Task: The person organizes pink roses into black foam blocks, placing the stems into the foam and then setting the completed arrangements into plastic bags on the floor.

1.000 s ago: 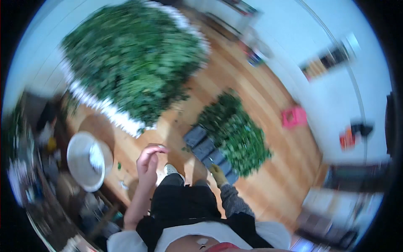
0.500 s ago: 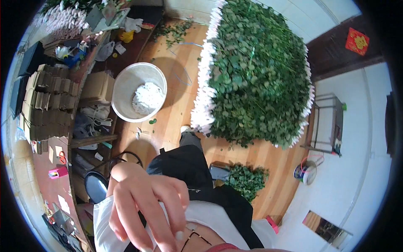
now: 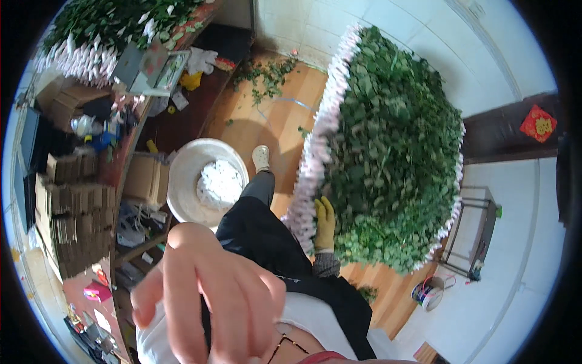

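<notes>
My left hand (image 3: 215,291) is bare and raised close to the camera. Its fingers hang downward, bent a little and partly spread, with no object visible in them; the tips are blurred. A yellow glove covers my right hand (image 3: 325,225), which reaches from a grey cuff. Its fingers lie stretched out against the near left side of a large stack of leafy flower bunches (image 3: 394,151), where the pale wrapped heads (image 3: 312,170) meet the green leaves. The palm is hidden.
A white bucket (image 3: 182,164) holding white pieces stands left of my leg. Farther left runs a brown shelf table with stacked flat cardboard (image 3: 76,212) and more flower bunches (image 3: 121,27). A metal stand (image 3: 476,233) and a small pail (image 3: 427,294) are at the right. Leaves (image 3: 267,79) litter the floor.
My gloved right hand has come into view at the stack's edge. My foot has stepped forward beside the bucket. The view has shifted, and my left hand's fingers are spread a little more.
</notes>
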A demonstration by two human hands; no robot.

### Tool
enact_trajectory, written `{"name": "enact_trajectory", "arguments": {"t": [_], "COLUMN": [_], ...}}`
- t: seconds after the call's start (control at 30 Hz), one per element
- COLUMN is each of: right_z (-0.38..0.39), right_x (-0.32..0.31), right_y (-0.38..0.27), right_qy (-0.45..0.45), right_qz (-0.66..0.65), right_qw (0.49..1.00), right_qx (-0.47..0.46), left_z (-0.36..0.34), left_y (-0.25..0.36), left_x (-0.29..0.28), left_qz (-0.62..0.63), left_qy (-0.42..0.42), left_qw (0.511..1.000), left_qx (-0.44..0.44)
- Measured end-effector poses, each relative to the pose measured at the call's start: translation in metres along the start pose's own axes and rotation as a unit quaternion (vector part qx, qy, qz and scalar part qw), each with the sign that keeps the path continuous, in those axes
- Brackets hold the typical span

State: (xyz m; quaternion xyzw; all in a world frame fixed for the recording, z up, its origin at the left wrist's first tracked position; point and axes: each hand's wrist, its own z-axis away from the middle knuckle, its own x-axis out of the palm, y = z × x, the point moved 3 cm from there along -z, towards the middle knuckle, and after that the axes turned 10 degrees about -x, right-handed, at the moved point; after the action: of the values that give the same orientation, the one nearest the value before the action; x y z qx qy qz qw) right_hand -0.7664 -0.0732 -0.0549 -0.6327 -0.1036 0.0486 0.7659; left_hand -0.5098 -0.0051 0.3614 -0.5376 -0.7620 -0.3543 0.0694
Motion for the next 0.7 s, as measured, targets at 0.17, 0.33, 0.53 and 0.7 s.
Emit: {"name": "enact_trajectory", "arguments": {"t": [0.17, 0.33, 0.53, 0.7], "right_z": [-0.131, -0.292, -0.443, -0.517], "right_x": [0.095, 0.172, 0.319, 0.433], "right_y": [-0.004, -0.022, -0.099, -0.120], "right_qy": [-0.068, -0.121, -0.230, -0.385], "right_qz": [0.062, 0.172, 0.130, 0.210], "right_qw": [0.995, 0.978, 0.964, 0.896], "right_qx": [0.025, 0.012, -0.002, -0.076], "left_z": [0.020, 0.019, -0.061, -0.108], "left_y": [0.074, 0.143, 0.245, 0.313], "left_x": [-0.177, -0.294, -0.357, -0.372], "left_qz": [0.001, -0.078, -0.342, -0.372], "left_qy": [-0.126, 0.183, 0.247, 0.216], "left_qw": [0.992, 0.970, 0.905, 0.876], "left_qx": [-0.003, -0.137, 0.055, 0.219]}}
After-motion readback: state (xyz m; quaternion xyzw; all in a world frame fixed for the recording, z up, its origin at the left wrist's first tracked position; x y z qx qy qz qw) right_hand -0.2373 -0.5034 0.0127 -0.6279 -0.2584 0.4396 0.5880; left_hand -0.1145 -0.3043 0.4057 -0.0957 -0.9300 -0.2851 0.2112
